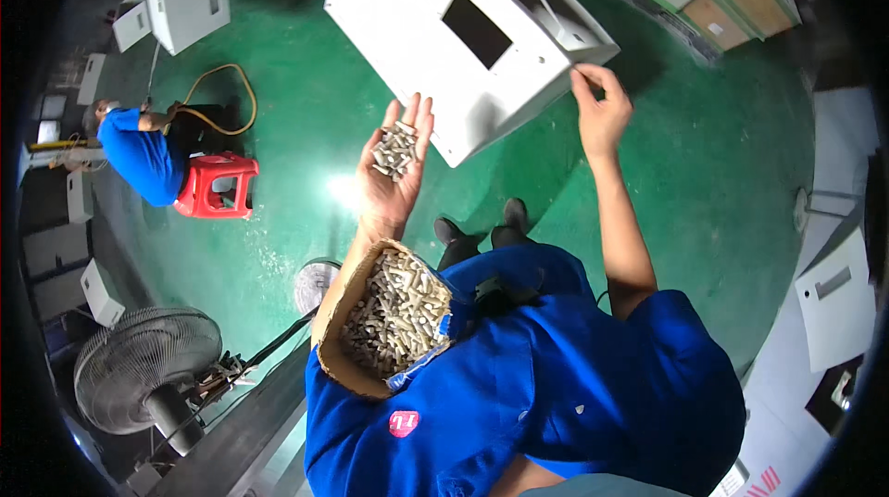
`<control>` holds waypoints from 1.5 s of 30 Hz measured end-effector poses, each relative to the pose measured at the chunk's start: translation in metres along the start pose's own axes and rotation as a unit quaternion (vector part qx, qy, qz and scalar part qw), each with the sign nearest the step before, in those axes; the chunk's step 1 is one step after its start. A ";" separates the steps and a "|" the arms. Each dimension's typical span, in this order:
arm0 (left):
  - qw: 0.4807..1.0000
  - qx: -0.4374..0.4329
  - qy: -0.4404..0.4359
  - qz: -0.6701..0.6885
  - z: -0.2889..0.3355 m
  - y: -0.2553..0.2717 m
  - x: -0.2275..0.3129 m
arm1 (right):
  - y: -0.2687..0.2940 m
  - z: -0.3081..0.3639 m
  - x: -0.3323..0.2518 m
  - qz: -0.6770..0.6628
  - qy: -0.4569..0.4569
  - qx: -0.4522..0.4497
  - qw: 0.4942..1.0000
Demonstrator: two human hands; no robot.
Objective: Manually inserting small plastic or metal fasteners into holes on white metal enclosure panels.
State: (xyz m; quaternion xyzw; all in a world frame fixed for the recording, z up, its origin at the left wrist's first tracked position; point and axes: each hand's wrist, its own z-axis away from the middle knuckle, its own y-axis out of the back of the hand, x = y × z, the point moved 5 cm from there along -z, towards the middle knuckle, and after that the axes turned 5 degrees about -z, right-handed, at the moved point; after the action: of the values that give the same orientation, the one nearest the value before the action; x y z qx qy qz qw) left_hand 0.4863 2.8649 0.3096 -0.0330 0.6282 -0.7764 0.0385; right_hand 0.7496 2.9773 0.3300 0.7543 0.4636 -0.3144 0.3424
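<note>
Cradling the cardboard box (337,363) on your left forearm probably puts its small pale pieces (396,307) within easy reach. Your left hand (391,187), palm up, has fingers extended, slightly cupped under a heap of them. At the white cabinet's (407,34) corner, your right hand (604,113) has thumb and forefinger pinched together; whether they grip anything, I cannot tell.

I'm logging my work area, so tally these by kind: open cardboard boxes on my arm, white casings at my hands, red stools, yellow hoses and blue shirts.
Cardboard box: 1
White casing: 1
Red stool: 1
Yellow hose: 1
Blue shirts: 2
Total: 6
</note>
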 end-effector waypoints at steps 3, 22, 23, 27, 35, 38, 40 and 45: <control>1.000 0.001 -0.001 -0.012 0.001 0.002 0.003 | 0.005 0.002 0.017 -0.013 -0.020 0.024 0.999; 0.998 -0.029 0.032 0.051 0.005 -0.005 0.002 | 0.045 -0.048 0.049 0.295 -0.023 -0.021 0.955; 0.998 -0.033 0.031 0.046 0.005 -0.005 0.003 | 0.050 -0.049 0.051 0.295 -0.036 -0.024 0.955; 0.998 -0.048 0.029 0.028 0.003 -0.004 0.005 | 0.073 -0.058 0.039 0.273 0.005 0.037 0.961; 0.997 -0.062 0.026 -0.039 0.000 -0.006 -0.002 | -0.018 -0.019 -0.123 -0.023 0.052 -0.195 0.979; 0.994 -0.092 0.052 -0.001 0.000 -0.008 -0.003 | -0.093 0.036 -0.186 -0.061 0.235 -0.415 0.877; 0.995 -0.096 0.036 -0.011 0.003 -0.014 0.001 | -0.122 0.064 -0.202 -0.063 0.300 -0.455 0.836; 0.998 -0.067 0.007 0.015 0.002 -0.015 0.016 | -0.153 0.077 -0.206 0.053 0.359 -0.510 0.780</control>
State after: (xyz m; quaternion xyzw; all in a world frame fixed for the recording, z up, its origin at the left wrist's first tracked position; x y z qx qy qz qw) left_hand 0.4707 2.8644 0.3248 -0.0211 0.6793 -0.7323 0.0436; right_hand 0.5207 2.8667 0.4151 0.5506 0.6053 0.2803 0.5019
